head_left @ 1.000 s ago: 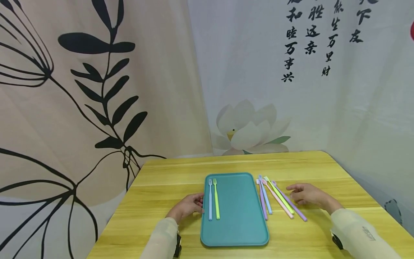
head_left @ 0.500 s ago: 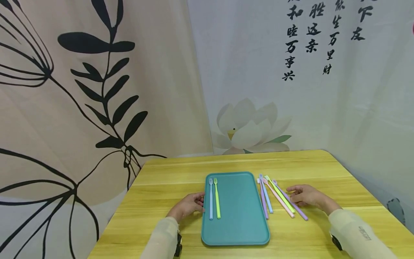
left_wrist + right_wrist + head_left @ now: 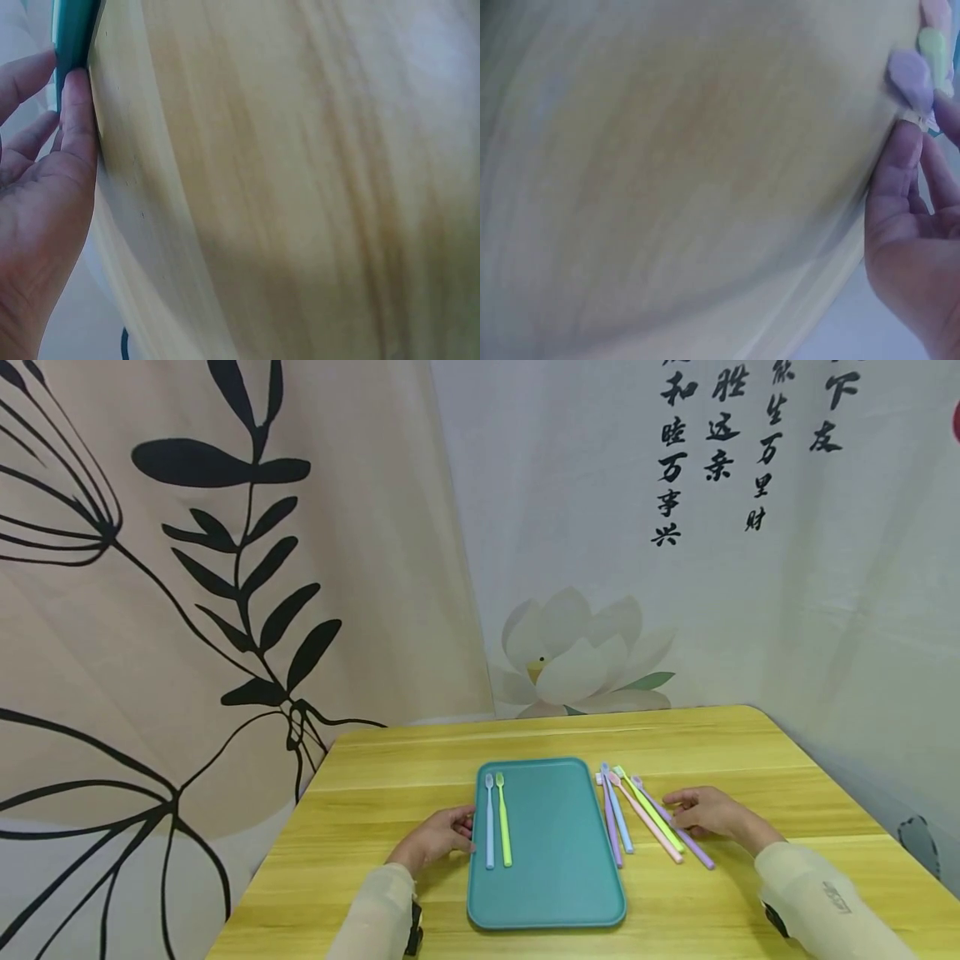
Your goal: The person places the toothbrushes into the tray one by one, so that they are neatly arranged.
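A teal tray (image 3: 551,852) lies on the wooden table, with a blue toothbrush (image 3: 490,821) and a green toothbrush (image 3: 504,819) side by side in its left part. My left hand (image 3: 435,837) holds the tray's left edge; in the left wrist view the tray's rim (image 3: 73,34) sits between thumb and fingers. Several loose toothbrushes fan out right of the tray, among them a pink toothbrush (image 3: 647,818) and an outermost purple toothbrush (image 3: 688,839). My right hand (image 3: 716,812) is beside that purple one, fingers loosely bent; whether the thumb touches it I cannot tell.
The table (image 3: 360,793) reaches back to a printed curtain (image 3: 390,568) with dark plants, a lotus and writing. A yellow-green toothbrush (image 3: 651,811), a blue toothbrush (image 3: 620,818) and another purple toothbrush (image 3: 611,827) lie close to the tray's right edge.
Hardly anything differs. The right forearm has shifted slightly left, while the hands, tray and toothbrushes keep their places apart from a small camera shift.
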Tool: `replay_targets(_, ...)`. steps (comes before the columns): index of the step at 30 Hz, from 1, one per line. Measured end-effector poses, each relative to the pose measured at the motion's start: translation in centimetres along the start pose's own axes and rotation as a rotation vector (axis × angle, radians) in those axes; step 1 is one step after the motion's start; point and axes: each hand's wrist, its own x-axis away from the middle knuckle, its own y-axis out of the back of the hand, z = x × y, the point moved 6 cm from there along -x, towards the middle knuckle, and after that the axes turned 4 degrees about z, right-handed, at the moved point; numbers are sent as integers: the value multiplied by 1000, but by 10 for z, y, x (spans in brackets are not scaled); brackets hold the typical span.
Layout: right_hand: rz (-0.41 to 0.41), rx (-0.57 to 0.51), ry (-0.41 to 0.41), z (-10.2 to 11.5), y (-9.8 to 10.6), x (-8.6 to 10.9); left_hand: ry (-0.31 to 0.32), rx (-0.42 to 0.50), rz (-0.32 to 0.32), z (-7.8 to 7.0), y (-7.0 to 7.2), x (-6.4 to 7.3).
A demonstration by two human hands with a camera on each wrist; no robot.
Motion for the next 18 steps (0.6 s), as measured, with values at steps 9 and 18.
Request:
replay_targets(9,-24,72,-11,5,-4,-2,5,7,1,0,1,1)
replay_targets(18,-17,158,-14,9,-5,-2,2,20,-3,-1,1,2)
